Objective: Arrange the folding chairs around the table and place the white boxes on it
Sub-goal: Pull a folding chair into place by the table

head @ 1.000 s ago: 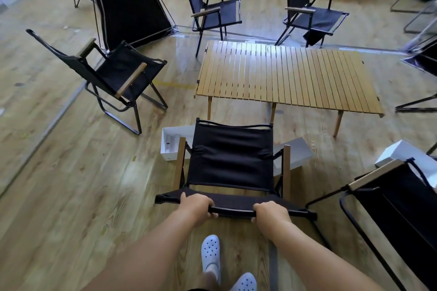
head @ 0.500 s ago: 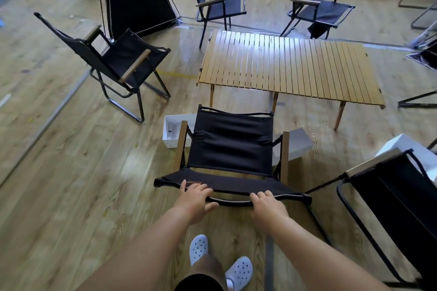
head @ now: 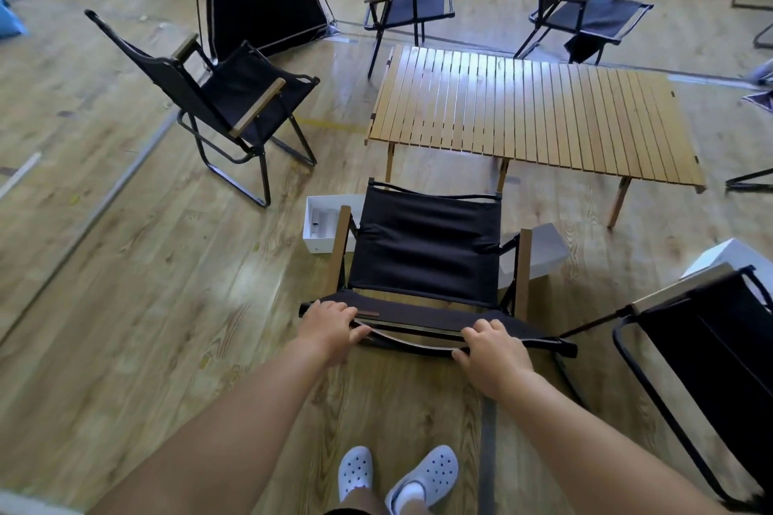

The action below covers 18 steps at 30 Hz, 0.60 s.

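Containers first. We log an open white box on the floor at the left armrest of the near chair, partly hidden by it. It holds a few pale grey items, too small for us to name. A second white box lies on the floor at the chair's right armrest and shows a plain top face. A third white box sits at the right edge, behind the right-hand chair. We cannot tell what these two contain.

Hands. The left hand is at the left end of the near chair's top back rail. Its fingers are bent over the fabric edge, close together, and the thumb runs along the underside. The right hand is on the right part of the same rail, with fingers curled over the top and the thumb tucked beneath the curved bar. Both hands grip the rail.

Positions. The near chair faces the near long side of the slatted table, near it but apart. The left chair stands angled off the table's left end. Two far chairs stand on the far side.
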Available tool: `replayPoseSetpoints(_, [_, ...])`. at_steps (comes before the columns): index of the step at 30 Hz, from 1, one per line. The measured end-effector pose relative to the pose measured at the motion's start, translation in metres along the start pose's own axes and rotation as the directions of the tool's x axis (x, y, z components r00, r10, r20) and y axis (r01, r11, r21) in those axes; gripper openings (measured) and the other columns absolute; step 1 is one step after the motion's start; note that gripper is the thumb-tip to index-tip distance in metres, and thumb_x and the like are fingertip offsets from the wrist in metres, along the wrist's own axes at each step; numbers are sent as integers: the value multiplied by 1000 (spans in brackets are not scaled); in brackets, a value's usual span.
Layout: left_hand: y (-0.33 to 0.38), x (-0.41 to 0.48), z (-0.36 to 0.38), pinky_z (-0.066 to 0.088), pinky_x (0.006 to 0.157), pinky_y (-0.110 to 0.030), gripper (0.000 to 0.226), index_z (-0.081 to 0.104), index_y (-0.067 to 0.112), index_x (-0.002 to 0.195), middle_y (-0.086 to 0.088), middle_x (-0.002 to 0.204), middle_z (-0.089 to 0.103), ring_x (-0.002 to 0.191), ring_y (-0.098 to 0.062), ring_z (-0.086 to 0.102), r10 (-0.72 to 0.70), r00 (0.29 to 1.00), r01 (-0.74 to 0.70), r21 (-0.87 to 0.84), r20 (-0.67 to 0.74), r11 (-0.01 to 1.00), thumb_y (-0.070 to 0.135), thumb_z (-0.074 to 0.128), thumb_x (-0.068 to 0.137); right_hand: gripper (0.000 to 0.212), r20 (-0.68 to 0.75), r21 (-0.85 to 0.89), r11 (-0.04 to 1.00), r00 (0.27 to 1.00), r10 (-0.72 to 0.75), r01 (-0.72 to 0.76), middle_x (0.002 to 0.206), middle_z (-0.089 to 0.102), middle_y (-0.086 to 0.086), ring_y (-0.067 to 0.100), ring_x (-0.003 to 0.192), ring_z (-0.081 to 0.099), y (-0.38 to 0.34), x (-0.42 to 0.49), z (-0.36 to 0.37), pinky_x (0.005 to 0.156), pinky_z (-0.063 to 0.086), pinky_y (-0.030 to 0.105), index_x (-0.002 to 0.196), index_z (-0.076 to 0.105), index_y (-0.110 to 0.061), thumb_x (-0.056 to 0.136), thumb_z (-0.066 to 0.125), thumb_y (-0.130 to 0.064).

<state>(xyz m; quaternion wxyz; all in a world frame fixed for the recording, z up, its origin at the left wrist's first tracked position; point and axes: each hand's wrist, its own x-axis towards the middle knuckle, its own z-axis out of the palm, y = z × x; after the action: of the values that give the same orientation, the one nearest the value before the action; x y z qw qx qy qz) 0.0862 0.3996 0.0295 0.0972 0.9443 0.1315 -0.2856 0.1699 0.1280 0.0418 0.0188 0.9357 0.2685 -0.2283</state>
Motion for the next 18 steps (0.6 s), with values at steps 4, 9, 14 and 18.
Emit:
replayPoseSetpoints(4, [-17,-1,-2,12,115,-58,61,36,27,146,8,152,36,145,-16,23,-65,998,65,-2,7,998,62,27,97,52,22,-57,996,997,71,-70,138,47,0,24,129,39,-4,-1,-6,100,41,44,136,46,-26,97,35,-58])
replayPoseSetpoints(9, [-28,5,-3,33,112,-42,68,37,19,146,-3,152,38,143,-28,24,-47,998,49,-44,49,998,63,34,95,73,194,-92,979,961,197,-182,161,18,3,35,147,11,18,-1,-16,111,19,64,149,27,-33,88,39,-71])
replayPoseSetpoints(14, [-30,13,1,39,103,-43,82,46,23,139,-4,138,50,128,-31,38,-92,993,96,-54,73,994,77,11,87,78,279,-82,929,887,368,-360,164,4,3,40,148,-1,45,-4,-21,112,12,67,152,17,-35,87,38,-73])
replayPoseSetpoints(18, [-24,14,-2,33,105,-46,61,56,23,127,-4,132,52,126,-31,41,-99,993,100,-7,65,995,67,36,90,73,362,-66,885,816,452,-461,162,8,6,44,146,6,66,-4,-19,108,25,64,150,20,-35,89,40,-70])
